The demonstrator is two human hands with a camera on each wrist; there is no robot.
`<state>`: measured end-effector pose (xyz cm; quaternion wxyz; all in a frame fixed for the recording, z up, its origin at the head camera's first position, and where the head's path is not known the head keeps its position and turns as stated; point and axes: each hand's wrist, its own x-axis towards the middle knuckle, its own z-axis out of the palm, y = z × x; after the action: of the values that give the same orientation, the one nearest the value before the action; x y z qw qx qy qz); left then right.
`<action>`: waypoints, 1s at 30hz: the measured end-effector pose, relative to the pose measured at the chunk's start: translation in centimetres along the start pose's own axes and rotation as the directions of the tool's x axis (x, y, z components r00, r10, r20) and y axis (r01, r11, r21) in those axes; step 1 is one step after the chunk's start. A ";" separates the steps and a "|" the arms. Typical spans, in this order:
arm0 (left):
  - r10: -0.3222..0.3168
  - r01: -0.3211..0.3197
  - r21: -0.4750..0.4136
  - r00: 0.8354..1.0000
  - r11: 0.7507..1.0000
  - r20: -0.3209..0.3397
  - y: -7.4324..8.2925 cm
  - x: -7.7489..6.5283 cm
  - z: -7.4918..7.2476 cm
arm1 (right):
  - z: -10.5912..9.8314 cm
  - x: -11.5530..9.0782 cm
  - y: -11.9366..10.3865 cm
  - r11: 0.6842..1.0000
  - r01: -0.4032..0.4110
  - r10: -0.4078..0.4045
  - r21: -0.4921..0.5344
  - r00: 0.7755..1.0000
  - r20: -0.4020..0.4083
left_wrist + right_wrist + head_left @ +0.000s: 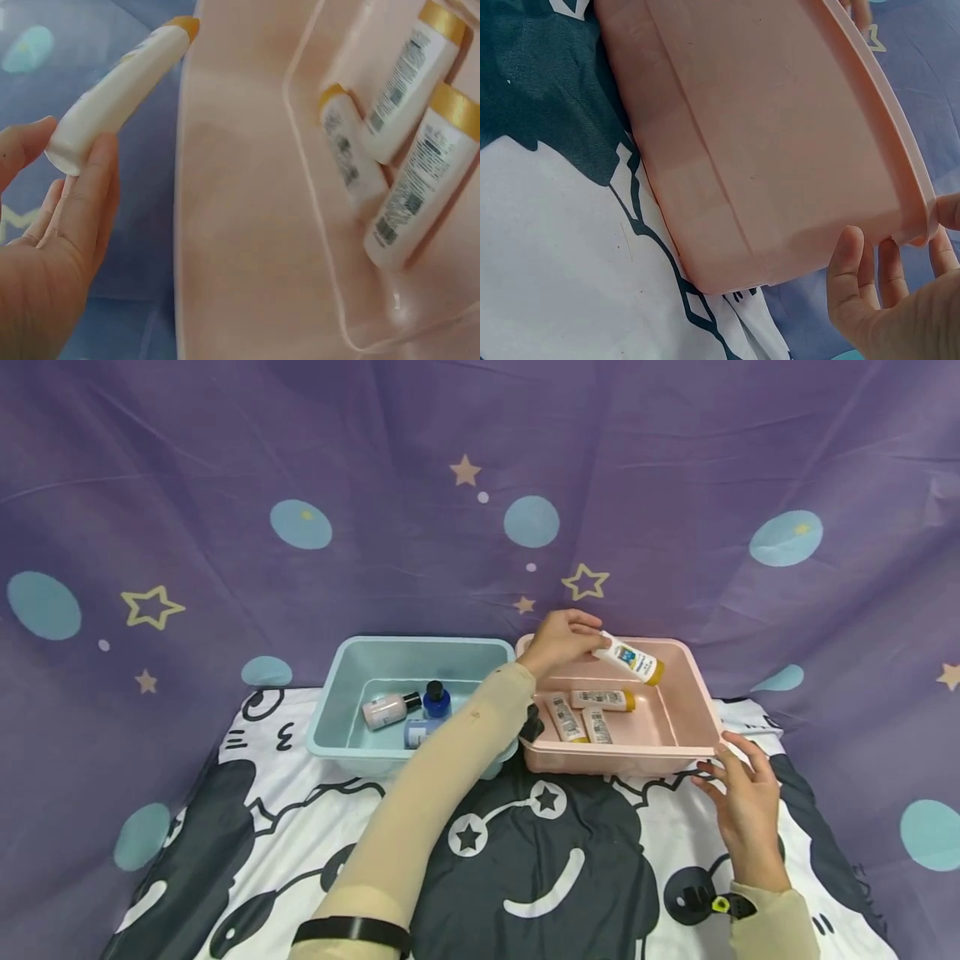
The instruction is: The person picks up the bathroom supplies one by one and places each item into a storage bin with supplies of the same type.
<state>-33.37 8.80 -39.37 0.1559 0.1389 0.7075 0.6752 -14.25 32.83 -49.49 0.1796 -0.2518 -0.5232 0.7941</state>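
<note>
My left hand [562, 642] pinches a white bottle with a gold cap [630, 660] by its base. It holds the bottle tilted above the back of a pink bin [622, 751], cap end to the right. Thumb and fingers grip the bottle's base in the left wrist view, label side partly turned away. Inside the bin lie three similar white bottles [411, 82] with gold caps, close together on the left. At the front right corner, my right hand [750, 810] holds the bin's rim between its digits, as the right wrist view shows [900, 315].
Left of the pink bin stands a light blue bin [330, 752]. In it are a pale pink bottle with a black cap [386, 711], a dark blue bottle [437, 703] and a lighter blue one [418, 733], partly behind my left sleeve. A purple curtain [420, 560] hangs behind.
</note>
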 end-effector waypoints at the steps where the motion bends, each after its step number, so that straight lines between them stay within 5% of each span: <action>1: -0.005 0.005 0.023 1.000 1.000 -0.008 -0.2 0.2 -0.1 | 0.1 0.0 0.0 1.000 -0.001 0.001 -0.002 1.000 0.000; 6: -0.032 0.040 0.134 0.998 0.990 -0.059 -1.3 0.9 -0.5 | 0.5 0.0 0.1 1.000 0.003 -0.003 -0.011 1.000 -0.001; 14: -0.066 0.088 0.191 0.991 0.978 -0.116 -2.5 0.9 -0.9 | 0.5 -0.1 0.3 1.000 0.000 0.000 -0.007 1.000 0.007; 21: -0.098 0.106 0.058 0.987 0.993 -0.130 -1.9 0.3 -1.0 | 0.7 -0.2 0.2 1.000 -0.007 0.007 -0.029 1.000 0.010; 30: -0.075 0.084 0.110 0.994 0.990 -0.080 -0.4 -1.0 -1.4 | 0.7 -0.3 -0.2 0.999 -0.029 0.029 -0.030 1.000 -0.001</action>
<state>-33.01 7.07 -39.67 0.1477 0.0934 0.7551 0.6319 -14.43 32.23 -49.03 0.1646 -0.2621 -0.5312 0.7887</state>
